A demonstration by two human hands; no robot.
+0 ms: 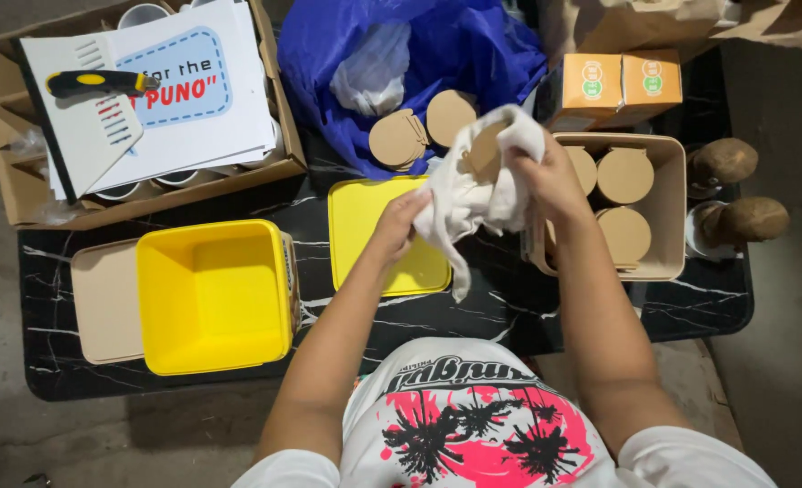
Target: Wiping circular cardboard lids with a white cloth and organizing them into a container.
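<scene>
At frame centre my left hand [399, 221] and right hand [546, 176] both grip the white cloth [473, 194] around a tan lid [485, 149], which I judge could slip onto the yellow lid [369, 226].

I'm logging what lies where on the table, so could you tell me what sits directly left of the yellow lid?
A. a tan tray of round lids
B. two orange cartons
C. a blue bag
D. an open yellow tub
D: the open yellow tub stands directly left of the flat yellow lid on the black table.
</scene>
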